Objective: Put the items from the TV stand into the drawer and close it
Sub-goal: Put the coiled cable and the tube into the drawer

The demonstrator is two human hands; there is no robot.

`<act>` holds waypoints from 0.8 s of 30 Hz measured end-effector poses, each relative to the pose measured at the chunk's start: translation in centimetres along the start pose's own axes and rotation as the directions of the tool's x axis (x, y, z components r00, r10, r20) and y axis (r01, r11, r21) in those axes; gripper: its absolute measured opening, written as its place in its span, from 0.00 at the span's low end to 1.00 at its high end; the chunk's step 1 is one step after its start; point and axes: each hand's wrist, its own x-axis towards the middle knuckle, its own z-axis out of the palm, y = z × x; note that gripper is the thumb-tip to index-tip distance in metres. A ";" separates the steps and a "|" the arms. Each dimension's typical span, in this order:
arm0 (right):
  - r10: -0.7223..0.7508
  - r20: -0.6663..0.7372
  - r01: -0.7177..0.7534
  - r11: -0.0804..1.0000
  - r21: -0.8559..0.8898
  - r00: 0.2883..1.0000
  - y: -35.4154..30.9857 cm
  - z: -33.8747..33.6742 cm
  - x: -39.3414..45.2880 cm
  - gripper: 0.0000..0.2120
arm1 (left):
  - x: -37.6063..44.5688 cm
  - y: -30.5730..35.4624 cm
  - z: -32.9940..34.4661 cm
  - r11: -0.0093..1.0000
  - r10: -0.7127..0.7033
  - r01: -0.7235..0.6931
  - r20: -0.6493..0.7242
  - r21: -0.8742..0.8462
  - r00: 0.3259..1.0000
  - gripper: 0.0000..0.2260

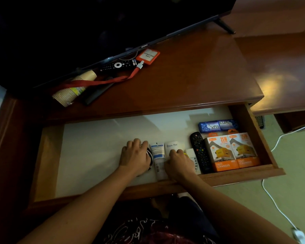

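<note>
The drawer of the wooden TV stand is pulled open, its white floor lit. Inside, my left hand presses down on a coiled cable. Beside it lies a white and blue tube. My right hand rests on a white item marked "Room 515". Further right lie a white remote, a black remote, two orange charger boxes and blue soap packs. On the stand top remain a black remote, an orange badge on a red lanyard, a stack of paper cups and a dark flat item.
A TV stands on the stand's back, overhanging the remaining items. A white cable runs over the floor at the right. The drawer's left half holds nothing. My knees sit just below the drawer front.
</note>
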 end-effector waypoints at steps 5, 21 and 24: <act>-0.018 -0.075 0.010 0.994 -0.106 0.997 1.3 -0.3 -0.9 0.20 | 0.7 -0.4 2.7 0.997 -0.063 0.069 0.165 -0.028 0.984 0.31; 0.014 -0.030 -0.014 1.000 0.026 0.999 1.5 -0.5 -2.0 0.21 | -1.2 0.4 2.8 0.988 -0.081 0.114 0.271 -0.108 0.959 0.30; -0.004 -0.021 0.005 0.999 0.033 1.000 1.5 -0.6 -2.0 0.21 | -1.3 0.5 2.7 0.992 -0.061 0.090 0.302 -0.084 0.951 0.32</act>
